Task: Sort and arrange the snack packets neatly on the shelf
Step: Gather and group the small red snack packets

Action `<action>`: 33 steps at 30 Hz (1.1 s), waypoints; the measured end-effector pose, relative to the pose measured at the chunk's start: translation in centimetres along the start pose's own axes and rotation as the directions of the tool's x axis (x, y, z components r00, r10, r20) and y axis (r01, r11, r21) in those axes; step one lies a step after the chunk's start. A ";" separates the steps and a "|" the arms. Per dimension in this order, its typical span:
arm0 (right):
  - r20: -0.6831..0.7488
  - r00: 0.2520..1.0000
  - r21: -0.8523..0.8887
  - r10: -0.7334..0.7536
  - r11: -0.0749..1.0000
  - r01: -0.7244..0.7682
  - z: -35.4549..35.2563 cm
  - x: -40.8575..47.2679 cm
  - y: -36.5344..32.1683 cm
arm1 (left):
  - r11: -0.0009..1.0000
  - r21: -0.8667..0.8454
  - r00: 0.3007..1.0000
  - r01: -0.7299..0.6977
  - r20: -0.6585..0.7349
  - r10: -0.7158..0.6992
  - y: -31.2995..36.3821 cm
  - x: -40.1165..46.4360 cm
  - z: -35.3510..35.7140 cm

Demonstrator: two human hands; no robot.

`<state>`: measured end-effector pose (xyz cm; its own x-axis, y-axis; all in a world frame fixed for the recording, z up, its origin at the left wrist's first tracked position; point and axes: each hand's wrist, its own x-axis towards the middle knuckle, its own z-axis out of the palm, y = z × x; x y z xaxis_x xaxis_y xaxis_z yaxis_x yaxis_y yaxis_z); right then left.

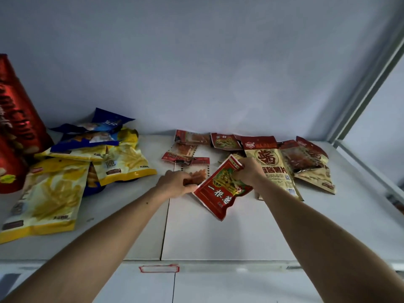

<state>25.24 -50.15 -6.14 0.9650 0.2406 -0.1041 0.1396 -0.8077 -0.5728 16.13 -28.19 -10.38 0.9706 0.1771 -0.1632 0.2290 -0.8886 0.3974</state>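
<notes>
My right hand (249,169) grips the upper end of a red snack packet (220,191) with white characters, held tilted just above the white shelf (218,232). My left hand (175,182) pinches a small clear packet of orange snacks (200,174) that lies flat beside the red one. Small red-topped packets (185,149) lie scattered behind it. A tall beige packet (273,169) and dark red packets (303,158) lie to the right.
Yellow fry packets (54,193) and blue packets (96,132) are heaped at the left, beside a big red chip bag (15,127). A grey shelf post (371,84) rises at the right. A red label frame (159,268) marks the front edge.
</notes>
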 end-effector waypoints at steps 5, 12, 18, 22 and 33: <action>0.000 1.000 -0.045 0.004 0.999 -0.004 -0.4 3.0 -0.4 | 0.996 0.083 0.949 -0.016 -0.314 0.041 -0.5 3.5 -1.7; 0.151 0.988 -0.154 -0.038 0.986 0.061 -0.8 6.3 -1.0 | 0.991 0.098 0.994 0.086 0.051 -0.092 -2.3 6.8 -1.2; 0.303 0.947 -0.240 -0.103 0.954 0.180 -0.8 7.0 -1.8 | 0.933 0.000 0.923 0.360 -0.144 -0.357 -0.6 8.3 -1.5; 0.409 0.895 -0.214 -0.179 0.934 0.285 0.5 6.6 -2.8 | 0.902 -0.090 0.867 0.423 -0.249 -0.432 -0.1 9.1 -1.5; 0.407 0.874 -0.331 -0.266 0.849 0.412 2.8 6.3 -3.2 | 0.819 -0.343 0.853 0.460 -0.085 -0.514 0.4 9.0 -2.3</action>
<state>30.26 -44.50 -7.26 0.7158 0.6440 -0.2700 0.5899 -0.7646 -0.2596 25.12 -25.97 -9.67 0.7167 0.6444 -0.2666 0.6592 -0.5014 0.5604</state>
